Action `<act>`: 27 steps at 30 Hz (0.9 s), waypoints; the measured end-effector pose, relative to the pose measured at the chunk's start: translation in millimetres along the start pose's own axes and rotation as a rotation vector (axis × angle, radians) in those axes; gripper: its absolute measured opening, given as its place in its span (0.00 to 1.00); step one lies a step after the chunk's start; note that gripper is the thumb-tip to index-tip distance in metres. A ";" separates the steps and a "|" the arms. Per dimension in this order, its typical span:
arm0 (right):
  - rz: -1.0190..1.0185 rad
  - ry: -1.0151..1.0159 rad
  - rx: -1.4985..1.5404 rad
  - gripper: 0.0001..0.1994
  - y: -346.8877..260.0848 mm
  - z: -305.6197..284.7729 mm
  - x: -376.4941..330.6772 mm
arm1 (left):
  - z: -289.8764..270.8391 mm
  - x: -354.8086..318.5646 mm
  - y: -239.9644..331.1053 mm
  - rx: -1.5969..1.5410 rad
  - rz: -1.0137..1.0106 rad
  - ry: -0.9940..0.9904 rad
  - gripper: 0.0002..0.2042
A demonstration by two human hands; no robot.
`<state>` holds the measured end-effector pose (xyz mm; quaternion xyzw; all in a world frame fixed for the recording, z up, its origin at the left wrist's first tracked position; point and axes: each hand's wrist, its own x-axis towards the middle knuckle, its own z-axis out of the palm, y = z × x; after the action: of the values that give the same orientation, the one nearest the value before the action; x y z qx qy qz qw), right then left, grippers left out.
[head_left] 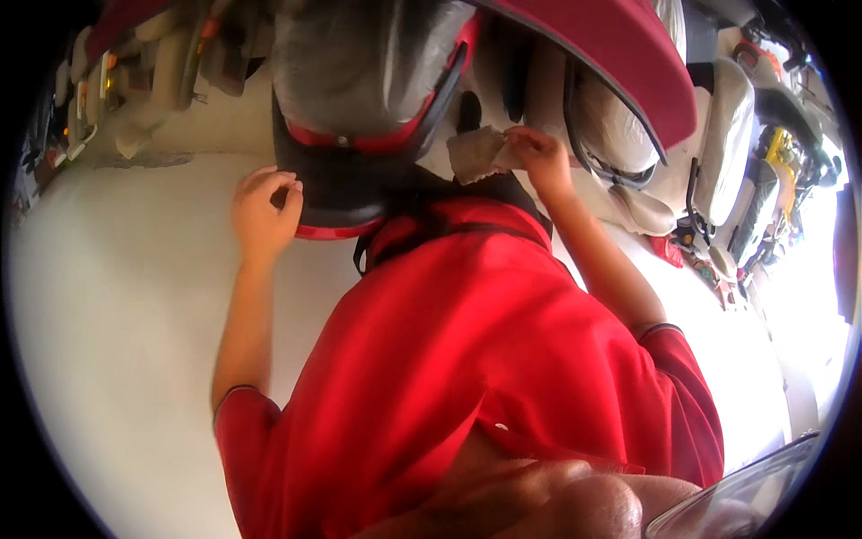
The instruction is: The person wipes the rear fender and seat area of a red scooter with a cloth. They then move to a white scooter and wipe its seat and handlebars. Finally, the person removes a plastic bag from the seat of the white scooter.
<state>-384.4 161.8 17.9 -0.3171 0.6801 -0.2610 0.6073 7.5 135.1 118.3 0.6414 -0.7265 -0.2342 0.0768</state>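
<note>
While right fingers (pixel 526 138) pinch its edge | grayish scrap (pixel 473 154) extends leftward

Rag (pixel 474 154): matt, rough-lkg cloth. Seat wrap (pixel 346 76): glossy, crinkled plastic. Shirt (pixel 476 332): smooth cloth.

A pale, smooth floor (pixel 117 296) is marked near its far left edge by a dark, irregular patch (pixel 144 161). Along that edge, tan and dark padded pieces (pixel 169 67) are crowded together, some touched with orange. Toward the right edge, pale padded seats (pixel 725 144) are grouped, with a yellow object (pixel 779 154) seen among darker clutter (pixel 759 202). That side is washed out by strong white glare (pixel 813 269).
</note>
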 end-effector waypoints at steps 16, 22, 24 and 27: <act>-0.138 0.645 -0.368 0.09 -4.9 -177.9 -58.0 | 24.8 -12.1 4.8 0.126 -0.096 0.204 0.05; -0.246 0.744 -0.886 0.09 67.4 -218.0 -78.2 | 26.6 -8.0 9.6 0.155 -0.073 0.226 0.04; -0.292 0.809 -0.899 0.08 69.1 -203.8 -73.4 | 26.6 -10.0 9.1 0.170 -0.087 0.227 0.04; -0.217 0.918 -0.951 0.09 68.8 -196.6 -63.0 | 32.8 -12.2 9.2 0.180 -0.124 0.260 0.04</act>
<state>-583.3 248.7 33.4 -0.4737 0.8746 -0.1010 0.0210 -12.2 155.5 95.8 0.7143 -0.6875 -0.0873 0.0978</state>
